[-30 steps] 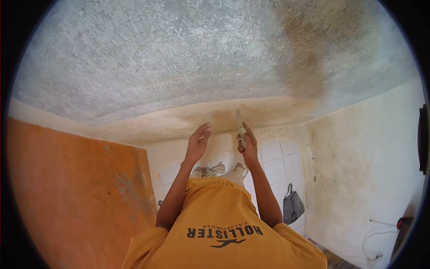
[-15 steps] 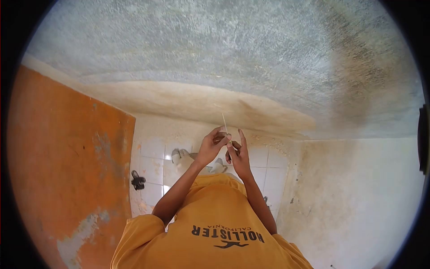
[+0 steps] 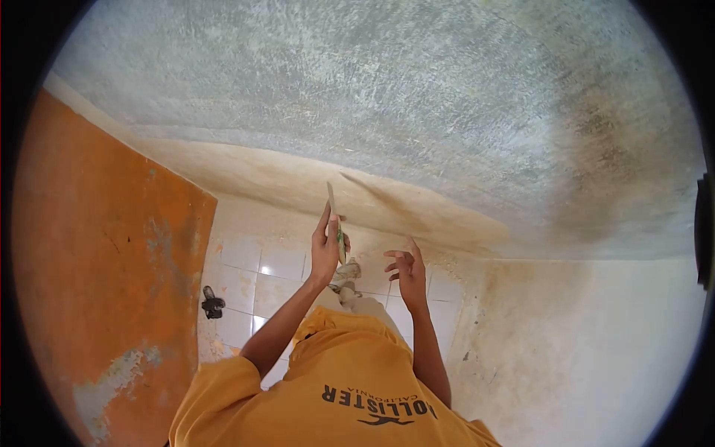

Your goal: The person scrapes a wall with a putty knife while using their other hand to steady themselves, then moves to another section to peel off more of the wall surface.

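Note:
My left hand (image 3: 325,249) is closed around the handle of a scraper (image 3: 332,200). Its thin, pale blade points up toward the wall and appears nearly edge-on. A bit of green shows on the handle beside my fingers, which hide part of it. My right hand (image 3: 409,272) is off to the right, apart from the scraper. Its fingers are spread and partly bent, with nothing in them. Both hands are in front of the lower wall.
Ahead rises a rough grey-blue wall (image 3: 357,89) with a beige lower band. An orange wall (image 3: 112,223) with peeling patches stands left, a stained whitish wall (image 3: 566,335) right. Dark footwear (image 3: 213,302) lies on the tiled floor (image 3: 237,287), which has scattered flakes.
My hands, together at the scraper before, are now apart. My left hand has moved left with the scraper, while my right hand has let go and shifted right and down.

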Motion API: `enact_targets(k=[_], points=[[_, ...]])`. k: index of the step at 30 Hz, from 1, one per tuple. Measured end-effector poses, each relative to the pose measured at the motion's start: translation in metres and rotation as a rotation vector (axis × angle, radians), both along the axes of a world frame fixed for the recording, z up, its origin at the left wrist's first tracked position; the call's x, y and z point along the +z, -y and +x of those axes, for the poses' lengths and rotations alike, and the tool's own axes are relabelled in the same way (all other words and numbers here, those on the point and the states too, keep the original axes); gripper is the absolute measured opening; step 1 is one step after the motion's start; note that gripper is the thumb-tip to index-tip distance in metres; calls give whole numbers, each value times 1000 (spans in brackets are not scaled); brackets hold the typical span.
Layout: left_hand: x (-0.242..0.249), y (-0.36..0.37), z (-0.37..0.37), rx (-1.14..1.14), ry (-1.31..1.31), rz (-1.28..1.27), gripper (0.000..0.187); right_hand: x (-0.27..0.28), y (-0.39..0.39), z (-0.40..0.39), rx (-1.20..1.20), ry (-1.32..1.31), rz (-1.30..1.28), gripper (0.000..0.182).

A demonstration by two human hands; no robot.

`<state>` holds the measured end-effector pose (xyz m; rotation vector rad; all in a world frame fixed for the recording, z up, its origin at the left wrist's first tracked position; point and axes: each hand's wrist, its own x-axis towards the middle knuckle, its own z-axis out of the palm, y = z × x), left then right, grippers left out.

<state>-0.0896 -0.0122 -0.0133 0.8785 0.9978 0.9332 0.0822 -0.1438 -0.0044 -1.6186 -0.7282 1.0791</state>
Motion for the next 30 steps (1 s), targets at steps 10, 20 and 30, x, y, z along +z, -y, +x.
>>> enact_targets(k=[10, 20, 30], points=[[40, 15, 114, 238, 72, -41, 53, 12, -26, 81, -1, -74, 90, 60], [18, 59, 218, 397, -11, 201, 57, 22, -40, 182, 279, -37, 118, 43], [29, 48, 228, 708, -65, 176, 54, 7, 4, 226, 294, -102, 149, 55]])
